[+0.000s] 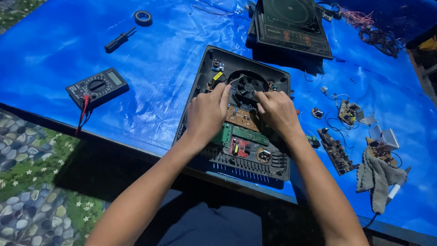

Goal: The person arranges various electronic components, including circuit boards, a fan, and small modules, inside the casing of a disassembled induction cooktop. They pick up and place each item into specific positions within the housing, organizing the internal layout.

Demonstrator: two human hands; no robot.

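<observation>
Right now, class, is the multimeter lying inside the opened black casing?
No, the multimeter lies on the blue sheet, well apart from the black casing.

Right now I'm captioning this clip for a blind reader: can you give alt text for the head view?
Two bare hands, the left hand and right hand, rest on the round fan inside an opened black appliance base with exposed circuit boards, on a blue tarp. A multimeter, screwdriver and tape roll lie to the left.
</observation>
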